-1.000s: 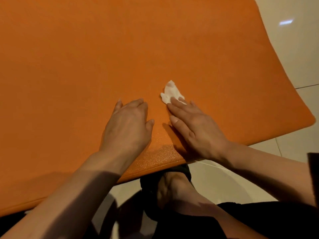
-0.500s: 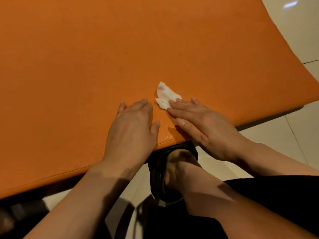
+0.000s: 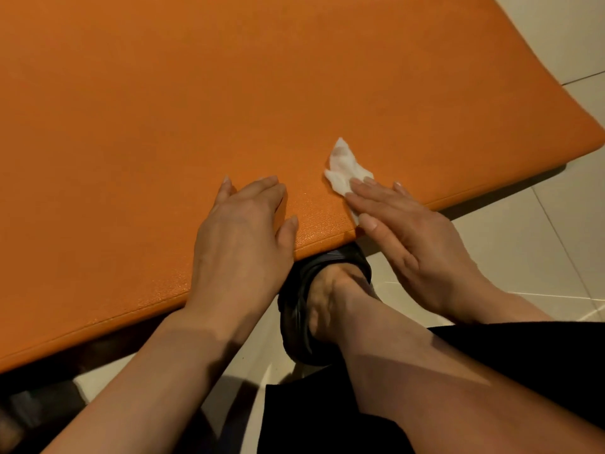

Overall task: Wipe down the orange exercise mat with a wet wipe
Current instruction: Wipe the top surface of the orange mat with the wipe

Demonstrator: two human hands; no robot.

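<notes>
The orange exercise mat fills most of the view and lies flat on the floor. A crumpled white wet wipe rests on it close to the near edge. My right hand lies flat with its fingertips pressing the wipe onto the mat; part of the wipe is hidden under the fingers. My left hand is spread palm down on the mat, a short way left of the wipe, holding nothing.
Pale floor tiles border the mat on the right and near side. My foot in a black sandal sits right at the mat's near edge, between my forearms. Dark clothing covers my leg at lower right.
My right hand has slid the wipe rightward along the near edge, away from my left hand. The left hand stays pressed on the mat. The camera view has shifted.
</notes>
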